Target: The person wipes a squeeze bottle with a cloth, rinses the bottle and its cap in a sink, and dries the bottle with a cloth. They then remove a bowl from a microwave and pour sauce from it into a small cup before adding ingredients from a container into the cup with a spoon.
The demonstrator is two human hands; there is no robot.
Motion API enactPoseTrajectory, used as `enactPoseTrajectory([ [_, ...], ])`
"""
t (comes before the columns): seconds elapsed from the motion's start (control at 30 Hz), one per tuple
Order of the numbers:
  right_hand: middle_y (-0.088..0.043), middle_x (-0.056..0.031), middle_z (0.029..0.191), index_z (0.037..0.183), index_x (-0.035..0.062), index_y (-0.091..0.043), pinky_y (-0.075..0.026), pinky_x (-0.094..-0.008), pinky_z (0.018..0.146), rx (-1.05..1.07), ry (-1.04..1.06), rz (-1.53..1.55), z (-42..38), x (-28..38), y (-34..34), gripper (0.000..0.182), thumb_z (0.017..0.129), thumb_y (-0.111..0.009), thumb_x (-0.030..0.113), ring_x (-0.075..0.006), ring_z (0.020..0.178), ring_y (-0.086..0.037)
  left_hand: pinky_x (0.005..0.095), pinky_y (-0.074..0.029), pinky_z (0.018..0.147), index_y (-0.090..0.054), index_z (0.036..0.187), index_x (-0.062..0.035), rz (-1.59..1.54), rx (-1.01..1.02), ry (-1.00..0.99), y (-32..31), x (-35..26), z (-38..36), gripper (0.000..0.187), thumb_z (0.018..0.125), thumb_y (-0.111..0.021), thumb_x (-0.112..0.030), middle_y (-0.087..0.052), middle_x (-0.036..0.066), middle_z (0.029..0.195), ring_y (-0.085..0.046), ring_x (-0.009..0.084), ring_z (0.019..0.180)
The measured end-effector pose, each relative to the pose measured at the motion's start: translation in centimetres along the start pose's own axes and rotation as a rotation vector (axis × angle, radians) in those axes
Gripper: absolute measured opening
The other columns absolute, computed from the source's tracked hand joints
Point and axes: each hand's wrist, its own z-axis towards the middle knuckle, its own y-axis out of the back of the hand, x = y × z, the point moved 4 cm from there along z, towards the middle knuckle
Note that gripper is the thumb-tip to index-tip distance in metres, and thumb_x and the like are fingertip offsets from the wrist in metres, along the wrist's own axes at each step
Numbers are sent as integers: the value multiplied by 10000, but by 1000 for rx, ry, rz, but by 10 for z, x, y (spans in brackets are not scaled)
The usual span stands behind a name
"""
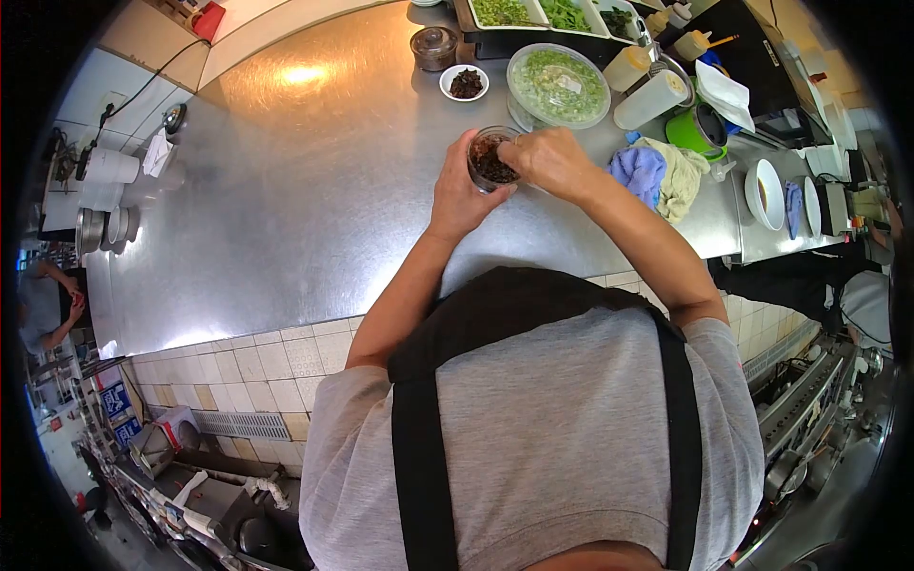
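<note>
My left hand [461, 193] is wrapped round the side of a small clear glass jar [473, 177] with dark reddish-brown, chopped-looking food [490, 164] in it. Over the jar's right rim, my right hand [547, 160] reaches in with bent fingers pressed together. Its fingertips are down at the food, and whatever they pinch is hidden. Just beyond the jar stands a small white bowl [446, 88] holding similar dark food. To the right of that sits a round clear-lidded tub [558, 86] with chopped green and pale contents.
A lidded dark glass jar [434, 48] stands behind the white bowl. Compartment trays of greens [566, 15] line the back edge. At right are squeeze bottles [651, 99], a green container [695, 130], cloths [640, 173] and white bowls [764, 194]. Other people [51, 309] are at both sides.
</note>
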Motion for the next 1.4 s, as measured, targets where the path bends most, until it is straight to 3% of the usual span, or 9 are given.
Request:
enactPoseTrajectory([
  [0.13, -661, -132, 725, 814, 80, -652, -511, -412, 543, 69, -35, -136, -5, 2, 4, 116, 761, -589, 161, -313, 678, -665, 390, -436, 969, -352, 1334, -10, 8, -10, -3, -2, 1, 1, 905, 597, -845, -187, -478, 181, 1249, -508, 339, 1151],
  [0.23, -660, -148, 714, 830, 81, -661, -511, -434, 563, 154, -144, 8, -3, 0, 5, 131, 778, -603, 186, -325, 674, -660, 391, -439, 963, -356, 1330, -10, -4, -2, 8, -1, 1, 1, 900, 596, -846, -188, -481, 180, 1243, -511, 340, 1147],
  [0.43, -657, -150, 706, 807, 86, -672, -504, -468, 599, 73, -258, 148, -4, -2, 29, 163, 820, -616, 239, -351, 676, -650, 388, -442, 956, -363, 1324, -8, 13, -11, 8, 0, -1, 0, 901, 587, -851, -184, -488, 178, 1232, -516, 339, 1140],
  [0.67, -656, -100, 731, 784, 86, -618, -485, -420, 535, -50, -116, -1, 1, -2, 2, 124, 841, -600, 194, -302, 662, -641, 381, -417, 985, -347, 1351, -14, -55, 49, 66, -2, 7, 3, 960, 570, -872, -201, -484, 175, 1248, -497, 323, 1173],
  [0.77, -636, -88, 721, 779, 87, -608, -484, -407, 521, -58, -82, -59, -4, -2, 7, 106, 839, -591, 173, -290, 656, -639, 370, -385, 1019, -348, 1367, -17, -200, 129, 59, 5, 20, 7, 926, 622, -854, -234, -473, 180, 1290, -474, 316, 1215],
  [0.87, -605, -87, 701, 788, 87, -603, -487, -409, 524, -32, -52, -85, -10, -5, 6, 87, 831, -592, 162, -291, 651, -635, 366, -351, 1052, -349, 1376, -16, -576, -40, 402, 27, 56, 23, 872, 686, -818, -269, -444, 197, 1343, -431, 320, 1269],
  [1.07, -615, -127, 737, 825, 55, -627, -507, -419, 538, -64, -172, -10, -22, 7, 33, 104, 813, -560, 132, -311, 650, -639, 395, -334, 1074, -365, 1363, -3, 294, 18, 10, 30, 65, 84, 834, 706, -794, -286, -423, 213, 1376, -404, 345, 1286],
  [1.27, -625, -141, 818, 984, 61, -661, -511, -427, 578, -79, -311, 60, -42, 8, 32, 177, 832, -592, 119, -327, 669, -632, 404, -348, 1061, -365, 1347, 31, 387, 46, 111, 4, 66, 117, 918, 626, -844, -276, -424, 227, 1371, -423, 351, 1266],
  [1.4, -630, -144, 825, 1010, 58, -663, -516, -428, 597, -73, -345, 95, -51, 8, 26, 193, 839, -591, 108, -330, 684, -635, 414, -406, 997, -392, 1332, -16, 381, -4, 100, -2, 75, 121, 866, 634, -841, -264, -479, 227, 1295, -481, 362, 1195],
])
